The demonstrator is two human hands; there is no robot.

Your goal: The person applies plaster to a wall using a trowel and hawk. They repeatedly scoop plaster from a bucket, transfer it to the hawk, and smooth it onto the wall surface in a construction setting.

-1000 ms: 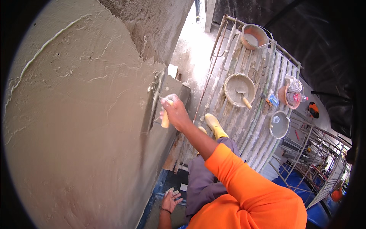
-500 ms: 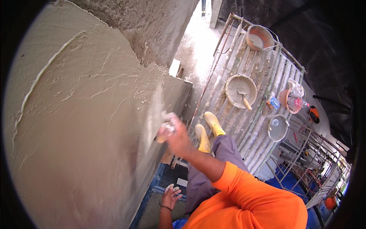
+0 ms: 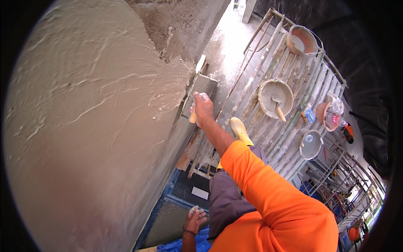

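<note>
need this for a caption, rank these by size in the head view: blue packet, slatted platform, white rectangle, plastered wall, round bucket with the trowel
1. Plastered wall
2. Slatted platform
3. Round bucket with the trowel
4. Blue packet and white rectangle look too alike to rank

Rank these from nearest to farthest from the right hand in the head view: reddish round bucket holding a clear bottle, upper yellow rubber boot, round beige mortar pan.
1. Upper yellow rubber boot: right of the right hand, slightly lower.
2. Round beige mortar pan: farther right, on the grey slatted platform.
3. Reddish round bucket: rightmost of the three.
</note>
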